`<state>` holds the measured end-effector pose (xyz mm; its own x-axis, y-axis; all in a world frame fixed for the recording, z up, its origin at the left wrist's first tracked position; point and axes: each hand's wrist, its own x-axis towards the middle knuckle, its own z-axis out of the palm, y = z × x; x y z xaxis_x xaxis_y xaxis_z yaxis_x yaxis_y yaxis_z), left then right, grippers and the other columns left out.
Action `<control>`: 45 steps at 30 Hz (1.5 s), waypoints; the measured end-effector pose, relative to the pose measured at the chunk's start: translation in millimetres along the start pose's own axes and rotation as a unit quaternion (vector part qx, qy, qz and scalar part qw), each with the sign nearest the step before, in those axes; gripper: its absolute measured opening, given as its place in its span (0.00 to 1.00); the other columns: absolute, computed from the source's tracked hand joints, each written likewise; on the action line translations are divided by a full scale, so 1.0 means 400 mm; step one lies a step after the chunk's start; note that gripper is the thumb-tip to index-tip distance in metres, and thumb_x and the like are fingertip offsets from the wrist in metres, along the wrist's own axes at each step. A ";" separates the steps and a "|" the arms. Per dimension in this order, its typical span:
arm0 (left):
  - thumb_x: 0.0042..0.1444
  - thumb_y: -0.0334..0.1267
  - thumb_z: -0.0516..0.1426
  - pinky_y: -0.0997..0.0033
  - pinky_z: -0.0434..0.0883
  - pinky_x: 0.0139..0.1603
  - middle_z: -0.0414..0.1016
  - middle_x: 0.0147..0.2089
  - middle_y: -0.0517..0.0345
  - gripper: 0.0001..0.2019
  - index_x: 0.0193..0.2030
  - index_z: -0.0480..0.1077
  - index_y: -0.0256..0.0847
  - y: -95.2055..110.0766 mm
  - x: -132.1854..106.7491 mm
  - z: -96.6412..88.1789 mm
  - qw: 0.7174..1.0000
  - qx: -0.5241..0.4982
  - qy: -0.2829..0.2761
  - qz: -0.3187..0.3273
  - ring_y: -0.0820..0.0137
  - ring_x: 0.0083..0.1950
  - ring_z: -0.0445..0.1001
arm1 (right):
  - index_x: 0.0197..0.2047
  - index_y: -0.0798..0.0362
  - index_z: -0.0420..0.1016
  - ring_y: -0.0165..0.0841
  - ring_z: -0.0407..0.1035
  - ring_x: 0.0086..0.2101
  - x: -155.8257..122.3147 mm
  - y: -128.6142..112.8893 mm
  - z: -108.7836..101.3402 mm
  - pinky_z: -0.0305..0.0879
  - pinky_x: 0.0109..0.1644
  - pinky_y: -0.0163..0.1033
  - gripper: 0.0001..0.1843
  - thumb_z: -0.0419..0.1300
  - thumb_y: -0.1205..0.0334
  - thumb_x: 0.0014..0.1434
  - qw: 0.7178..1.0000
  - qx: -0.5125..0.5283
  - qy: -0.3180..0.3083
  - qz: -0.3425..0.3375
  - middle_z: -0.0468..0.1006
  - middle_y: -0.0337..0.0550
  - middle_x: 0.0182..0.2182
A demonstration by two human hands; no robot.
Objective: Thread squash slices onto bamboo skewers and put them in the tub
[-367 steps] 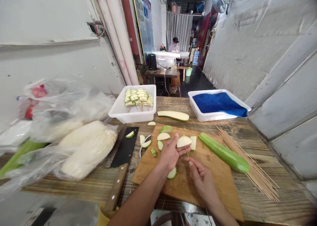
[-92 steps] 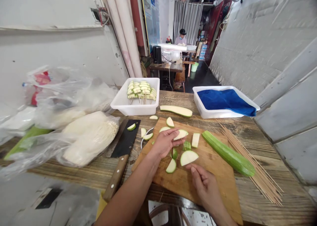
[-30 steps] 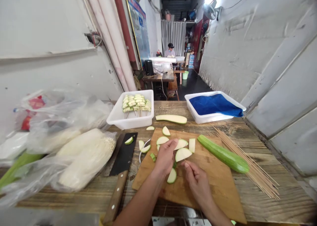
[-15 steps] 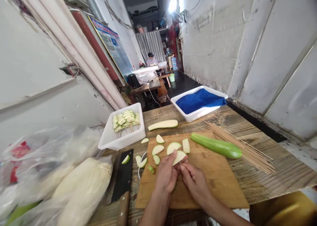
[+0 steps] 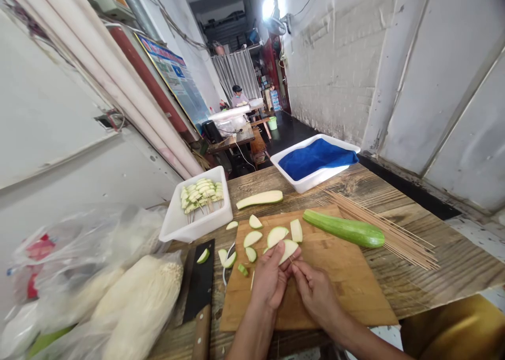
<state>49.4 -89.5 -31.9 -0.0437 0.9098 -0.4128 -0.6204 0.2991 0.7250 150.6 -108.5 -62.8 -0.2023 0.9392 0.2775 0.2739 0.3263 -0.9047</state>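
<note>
Over the wooden cutting board (image 5: 347, 291) my left hand (image 5: 270, 278) pinches a pale zucchini slice (image 5: 289, 249) between thumb and fingers. My right hand (image 5: 315, 291) is closed on a thin bamboo skewer (image 5: 292, 261) whose tip meets that slice. More zucchini slices (image 5: 252, 238) lie loose on the board just beyond my fingers. Both hands touch each other at the slice.
A whole zucchini (image 5: 343, 228) lies on a spread of bamboo skewers (image 5: 386, 233). A white tub (image 5: 197, 224) holds skewered slices; another white tub (image 5: 307, 182) holds a blue cloth (image 5: 315, 157). A cleaver (image 5: 199, 291) and bagged enoki mushrooms (image 5: 134, 302) lie left. A person sits far back.
My hands came together nearer to me and the skewer now meets the slice held in my left hand. The view has tilted and swung to the right.
</note>
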 end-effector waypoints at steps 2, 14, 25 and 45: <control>0.43 0.40 0.62 0.75 0.70 0.28 0.76 0.29 0.50 0.13 0.32 0.71 0.31 -0.005 -0.002 -0.002 1.000 0.018 -0.019 -0.001 0.69 0.29 0.75 | 0.30 0.55 0.70 0.31 0.69 0.25 0.005 -0.002 -0.001 0.62 0.30 0.32 0.15 0.44 0.64 0.61 1.000 0.006 -0.003 0.001 0.75 0.43 0.24; 0.48 0.43 0.59 0.63 0.72 0.42 0.74 0.44 0.46 0.18 0.44 0.69 0.35 0.077 -0.015 -0.010 0.992 0.031 0.025 0.122 0.62 0.45 0.73 | 0.30 0.55 0.71 0.30 0.68 0.25 -0.008 -0.012 0.000 0.62 0.30 0.30 0.15 0.45 0.64 0.62 0.997 0.029 -0.069 -0.023 0.74 0.40 0.23; 0.51 0.42 0.56 0.61 0.70 0.47 0.75 0.39 0.48 0.11 0.35 0.71 0.35 0.079 -0.002 -0.012 0.988 0.081 0.001 0.132 0.62 0.45 0.73 | 0.31 0.55 0.71 0.30 0.69 0.28 -0.014 -0.007 -0.007 0.63 0.32 0.31 0.14 0.46 0.65 0.61 0.993 0.068 -0.089 -0.031 0.75 0.41 0.26; 0.50 0.49 0.54 0.62 0.64 0.47 0.75 0.43 0.46 0.24 0.50 0.66 0.36 0.222 0.124 -0.105 0.700 0.636 0.208 0.250 0.61 0.45 0.72 | 0.33 0.54 0.72 0.35 0.71 0.27 -0.016 0.027 -0.083 0.66 0.32 0.35 0.18 0.43 0.57 0.62 0.999 -0.006 -0.015 0.032 0.78 0.45 0.26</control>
<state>-40.7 -29.8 -11.0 -0.3953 0.9087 0.1341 0.7405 0.2289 0.6319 186.1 -107.4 -63.6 -0.2109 0.9550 0.2087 0.2983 0.2662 -0.9166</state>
